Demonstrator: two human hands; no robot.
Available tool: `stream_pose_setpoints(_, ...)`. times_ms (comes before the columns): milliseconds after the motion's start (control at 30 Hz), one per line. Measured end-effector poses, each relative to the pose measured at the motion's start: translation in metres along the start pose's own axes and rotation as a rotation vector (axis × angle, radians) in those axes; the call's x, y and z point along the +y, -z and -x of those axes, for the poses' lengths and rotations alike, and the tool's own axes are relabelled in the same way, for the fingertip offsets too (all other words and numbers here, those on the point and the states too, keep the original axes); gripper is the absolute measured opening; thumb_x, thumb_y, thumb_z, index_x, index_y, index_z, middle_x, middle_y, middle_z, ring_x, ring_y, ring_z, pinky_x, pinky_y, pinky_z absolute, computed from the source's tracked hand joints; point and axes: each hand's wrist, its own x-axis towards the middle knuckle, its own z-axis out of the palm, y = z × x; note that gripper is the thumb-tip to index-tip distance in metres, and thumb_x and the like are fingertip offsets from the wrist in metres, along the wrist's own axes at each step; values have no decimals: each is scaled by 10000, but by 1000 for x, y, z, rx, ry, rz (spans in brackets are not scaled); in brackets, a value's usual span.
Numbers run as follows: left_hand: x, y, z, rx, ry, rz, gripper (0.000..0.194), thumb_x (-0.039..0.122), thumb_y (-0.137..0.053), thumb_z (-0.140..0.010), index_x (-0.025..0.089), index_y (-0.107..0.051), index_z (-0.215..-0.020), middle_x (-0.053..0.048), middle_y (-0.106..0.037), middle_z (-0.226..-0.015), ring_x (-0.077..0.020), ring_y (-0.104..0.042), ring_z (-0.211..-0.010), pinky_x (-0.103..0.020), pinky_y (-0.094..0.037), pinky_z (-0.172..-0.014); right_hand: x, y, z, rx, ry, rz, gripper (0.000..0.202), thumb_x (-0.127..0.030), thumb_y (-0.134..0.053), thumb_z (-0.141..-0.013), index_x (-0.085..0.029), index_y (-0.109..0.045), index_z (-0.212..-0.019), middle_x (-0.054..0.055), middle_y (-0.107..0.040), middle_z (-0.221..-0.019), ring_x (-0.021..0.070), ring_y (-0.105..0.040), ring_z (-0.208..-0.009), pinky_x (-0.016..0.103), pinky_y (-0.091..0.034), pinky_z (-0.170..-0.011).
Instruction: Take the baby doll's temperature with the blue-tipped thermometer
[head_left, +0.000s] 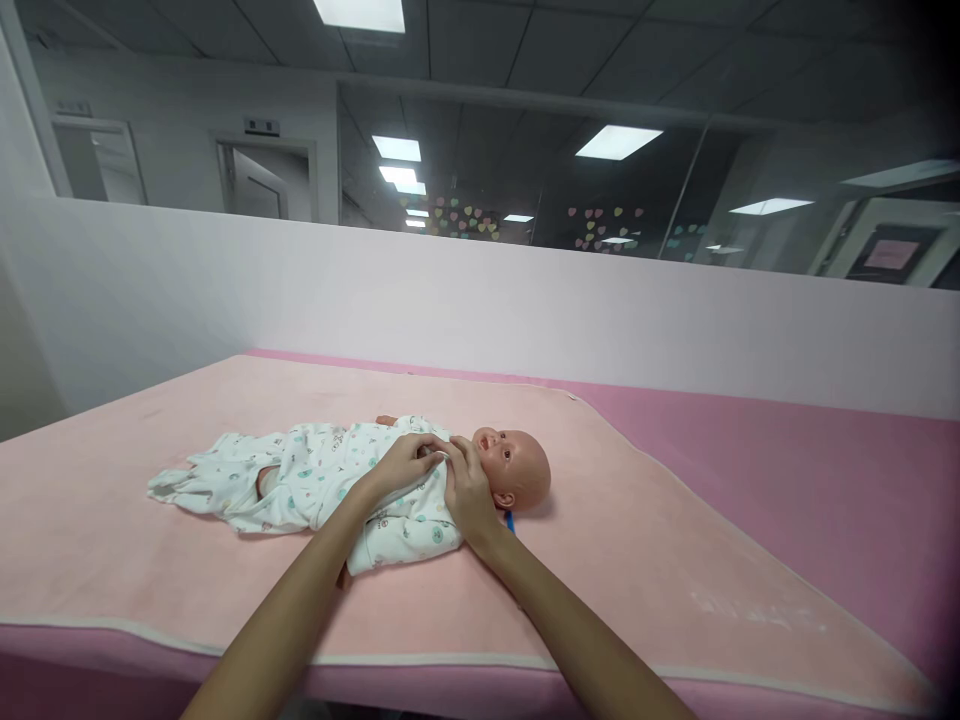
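A baby doll [517, 468] lies on its back on a pale pink blanket [637, 560], head to the right. It wears a white patterned romper [315, 472]. My left hand [405, 462] rests on the doll's chest and pinches the romper fabric near the collar. My right hand [466, 492] grips the same collar edge just below the doll's chin. Both hands meet at the neckline. A small blue thing [510, 521] peeks out under the doll's head.
The blanket covers a darker pink padded table [825, 460]. A white partition wall [480, 300] runs behind it, with glass office walls and a doorway [262, 182] beyond. The table's front edge [450, 672] is close to me.
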Motion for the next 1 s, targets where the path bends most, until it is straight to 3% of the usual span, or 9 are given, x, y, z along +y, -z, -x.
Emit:
stream_pose_setpoints(367,0,-2,1,13,-47,-151,220,251,-370,-826,188,-578,-864,-10,-606,-801,-148,-519,-714,-246,-385,-647,1,0,-1,-32,24,-129,431,-14,-305,-794,-201,-469,-1145,88,-493,-1129,180,-450,-1085,383,-410,-945)
stream_pose_setpoints(600,1,-3,3,50,25,-76,181,294,-391,-826,208,-496,-946,23,-592,-717,-133,-527,-661,-235,-372,-605,-6,2,0,0,-30,-189,371,-25,-336,-791,-195,-497,-1079,69,-537,-1065,164,-477,-1047,360,-415,-936)
stream_pose_setpoints(767,4,-3,3,64,28,-89,142,307,-427,-800,199,-512,-836,28,-578,-712,-122,-505,-636,-230,-360,-590,-6,3,-2,13,-61,-204,376,-22,-320,-788,-199,-502,-1066,65,-547,-1033,166,-494,-1014,354,-429,-906)
stream_pose_setpoints(1000,6,-2,5,37,11,-94,186,263,-514,-718,183,-539,-883,24,-574,-705,-106,-440,-559,-221,-328,-523,-7,6,-3,9,-85,-205,393,-19,-313,-785,-203,-489,-1084,60,-536,-1039,163,-481,-1023,339,-422,-908)
